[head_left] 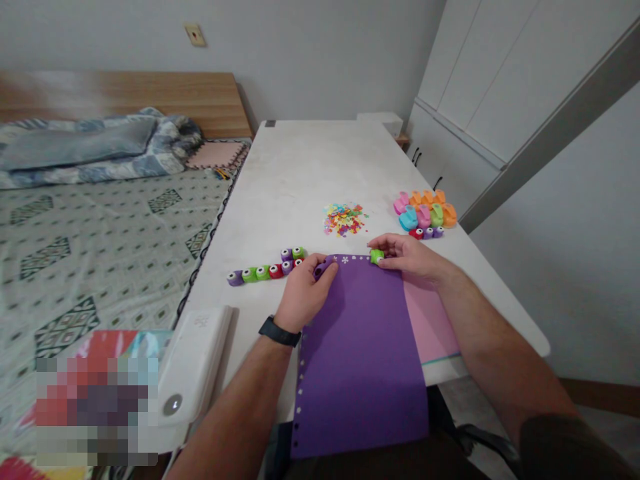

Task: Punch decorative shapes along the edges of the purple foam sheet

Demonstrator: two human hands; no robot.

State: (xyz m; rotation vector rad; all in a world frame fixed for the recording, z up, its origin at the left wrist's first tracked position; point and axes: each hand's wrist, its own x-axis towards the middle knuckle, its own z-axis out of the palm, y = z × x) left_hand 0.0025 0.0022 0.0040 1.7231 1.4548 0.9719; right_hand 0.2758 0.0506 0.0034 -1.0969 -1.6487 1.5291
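Observation:
A purple sheet (pixel 363 347) hangs over the table's near edge, with small shapes punched along its left and top edges. My left hand (pixel 313 283) pinches its top left corner between thumb and fingers. At the top edge, toward the right corner, my right hand (pixel 405 257) grips a small green craft punch (pixel 377 256), which sits on the sheet's edge. Pink sheets (pixel 431 317) lie under the purple one, partly covered by my right forearm. Beyond my left hand runs a row of small purple, green and red punches (pixel 263 273); my fingers hide part of its right end.
Colourful paper confetti (pixel 345 219) is heaped mid-table. Larger pink, orange, blue and green punches (pixel 425 210) stand at the right edge. A white device (pixel 197 360) lies at the left edge, beside a bed (pixel 125 247). White cabinets (pixel 460 133) flank the right side.

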